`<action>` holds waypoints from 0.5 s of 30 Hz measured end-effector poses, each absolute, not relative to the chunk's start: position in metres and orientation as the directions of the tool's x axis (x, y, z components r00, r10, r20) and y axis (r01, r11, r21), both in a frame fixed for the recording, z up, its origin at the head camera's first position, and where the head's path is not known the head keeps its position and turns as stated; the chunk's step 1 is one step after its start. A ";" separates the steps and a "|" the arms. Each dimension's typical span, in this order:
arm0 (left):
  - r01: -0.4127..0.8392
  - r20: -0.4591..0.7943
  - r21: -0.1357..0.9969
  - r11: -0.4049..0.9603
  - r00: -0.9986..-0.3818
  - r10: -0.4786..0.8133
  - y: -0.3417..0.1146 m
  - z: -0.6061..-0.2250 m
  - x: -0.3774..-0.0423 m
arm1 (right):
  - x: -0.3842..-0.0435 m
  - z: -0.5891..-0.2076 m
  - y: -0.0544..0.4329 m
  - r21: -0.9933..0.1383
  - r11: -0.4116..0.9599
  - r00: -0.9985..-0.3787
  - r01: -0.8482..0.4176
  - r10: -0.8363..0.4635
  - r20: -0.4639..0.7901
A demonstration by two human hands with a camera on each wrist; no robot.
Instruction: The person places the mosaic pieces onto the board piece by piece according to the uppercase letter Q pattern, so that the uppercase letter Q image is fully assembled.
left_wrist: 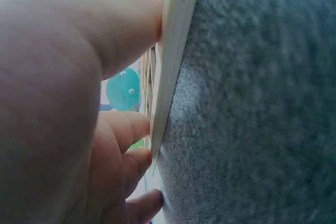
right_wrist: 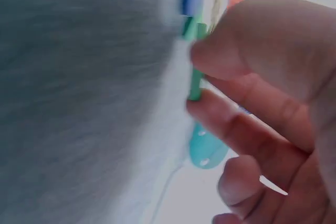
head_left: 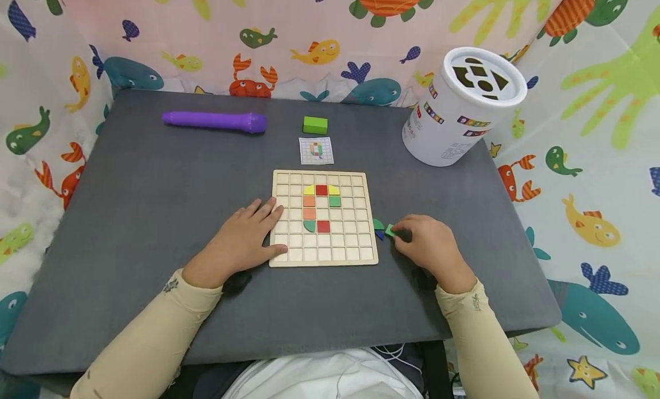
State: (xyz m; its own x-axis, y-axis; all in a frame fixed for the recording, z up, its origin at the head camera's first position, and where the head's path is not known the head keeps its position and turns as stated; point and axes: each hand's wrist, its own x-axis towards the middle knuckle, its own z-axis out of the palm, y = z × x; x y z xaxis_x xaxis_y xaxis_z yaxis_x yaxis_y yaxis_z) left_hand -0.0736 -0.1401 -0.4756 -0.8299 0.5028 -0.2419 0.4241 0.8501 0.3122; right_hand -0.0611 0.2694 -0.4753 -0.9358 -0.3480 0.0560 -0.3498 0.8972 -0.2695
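Observation:
A wooden grid board (head_left: 350,247) lies on the grey table, with red, yellow, orange and green tiles set in some of its squares. My left hand (head_left: 242,238) rests on the board's left edge, fingers spread and thumb on the near part of the rim. Right of the board, my right hand (head_left: 430,244) pinches a small green tile (right_wrist: 196,80) between thumb and fingers. Close by, against the board's right side, lie a green rounded tile (head_left: 378,224) and a blue tile (head_left: 380,235). A small pattern card (head_left: 316,151) lies beyond the board.
Behind the card sits a lime green block (head_left: 315,125). A purple stick (head_left: 213,121) lies at the back left. At the back right stands a white tub (head_left: 448,129) with shaped holes in its lid. Printed cloth hangs around the table (head_left: 154,215).

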 end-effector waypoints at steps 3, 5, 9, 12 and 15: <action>0.420 -0.241 0.315 0.851 -0.832 0.500 -0.143 -0.478 -0.073 | -0.075 -0.470 0.250 -0.269 0.862 -0.903 -0.429 -0.415 0.109; 0.418 -0.242 0.314 0.852 -0.833 0.497 -0.144 -0.479 -0.073 | -0.086 -0.469 0.233 -0.263 0.831 -0.871 -0.490 -0.477 0.116; 0.424 -0.240 0.307 0.852 -0.832 0.500 -0.144 -0.482 -0.073 | -0.106 -0.469 0.203 -0.248 0.777 -0.812 -0.579 -0.577 0.089; 0.427 -0.239 0.301 0.853 -0.832 0.501 -0.143 -0.483 -0.074 | -0.117 -0.471 0.187 -0.243 0.760 -0.792 -0.602 -0.608 0.060; 0.424 -0.241 0.302 0.854 -0.833 0.499 -0.142 -0.481 -0.075 | -0.125 -0.472 0.177 -0.237 0.751 -0.779 -0.616 -0.625 0.044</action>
State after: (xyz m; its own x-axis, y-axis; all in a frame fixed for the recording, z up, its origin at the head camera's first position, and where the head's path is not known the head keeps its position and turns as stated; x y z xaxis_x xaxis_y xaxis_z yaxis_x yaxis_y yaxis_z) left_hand -0.0746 -0.1418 -0.4806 -0.8327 0.4985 -0.2409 0.4238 0.8539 0.3022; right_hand -0.1247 0.1765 -0.4717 -0.7790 -0.6255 0.0442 -0.6164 0.7509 -0.2369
